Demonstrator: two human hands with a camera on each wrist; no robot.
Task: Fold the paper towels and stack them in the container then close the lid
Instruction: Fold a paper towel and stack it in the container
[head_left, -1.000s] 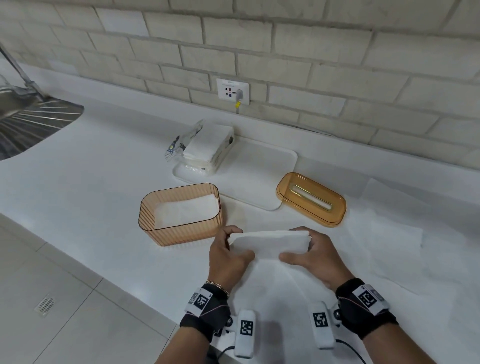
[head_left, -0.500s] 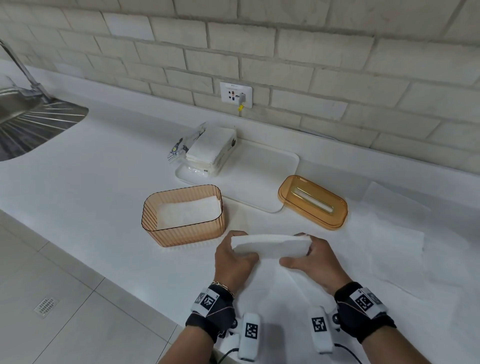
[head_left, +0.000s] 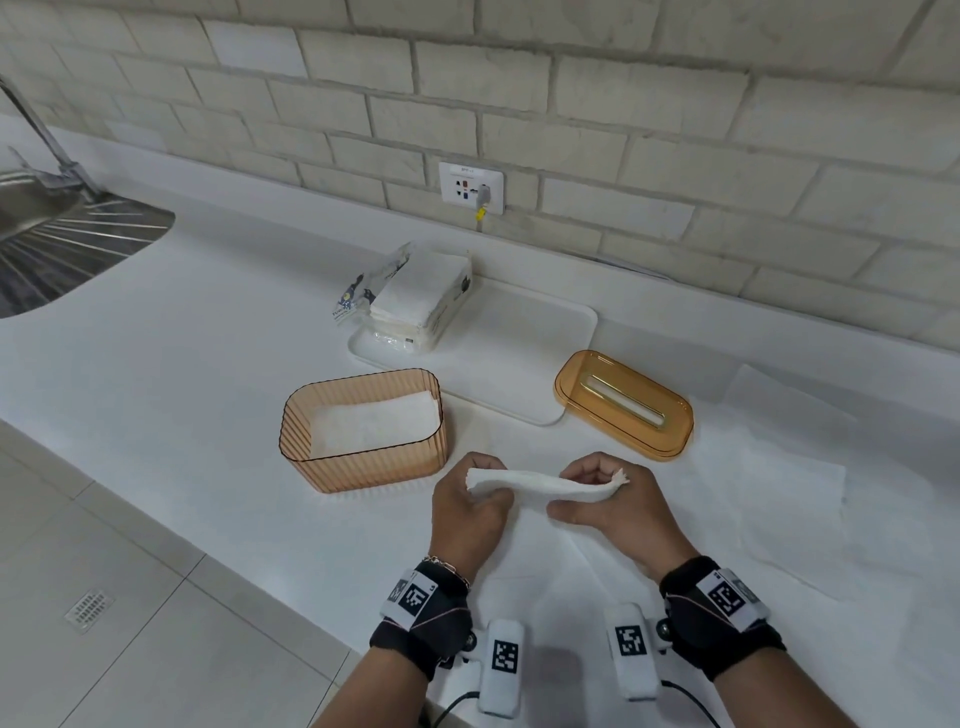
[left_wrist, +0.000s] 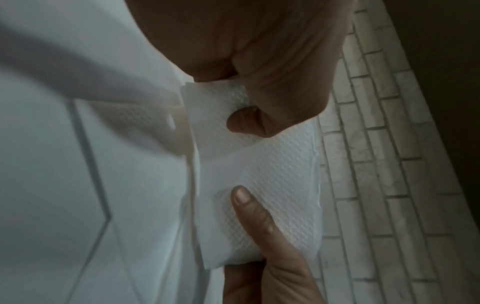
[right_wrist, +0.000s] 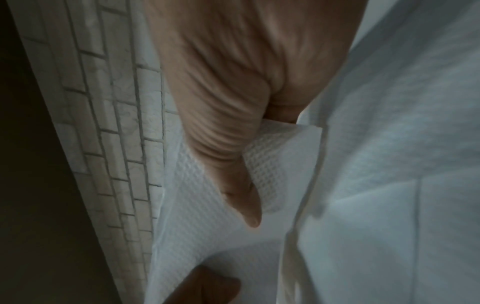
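Note:
A folded white paper towel (head_left: 545, 486) hangs a little above the counter between both hands. My left hand (head_left: 475, 493) pinches its left end and my right hand (head_left: 597, 493) pinches its right end. In the left wrist view the paper towel (left_wrist: 272, 176) is edge-on with a thumb pressed on it. In the right wrist view the towel (right_wrist: 205, 216) is held the same way. The ribbed amber container (head_left: 363, 467) stands just left of my hands, open, with folded towel (head_left: 374, 426) inside. Its amber slotted lid (head_left: 623, 405) lies on the counter behind my right hand.
A white tray (head_left: 519, 353) behind the container carries an opened pack of paper towels (head_left: 415, 296). Flat unfolded sheets (head_left: 779, 493) cover the counter to the right and under my hands. A steel sink (head_left: 57, 239) is at far left. The counter's front edge runs below my wrists.
Both hands have lifted the folded towel and tipped it flatter, so it now shows nearly edge-on. The right end has bunched in my right fingers.

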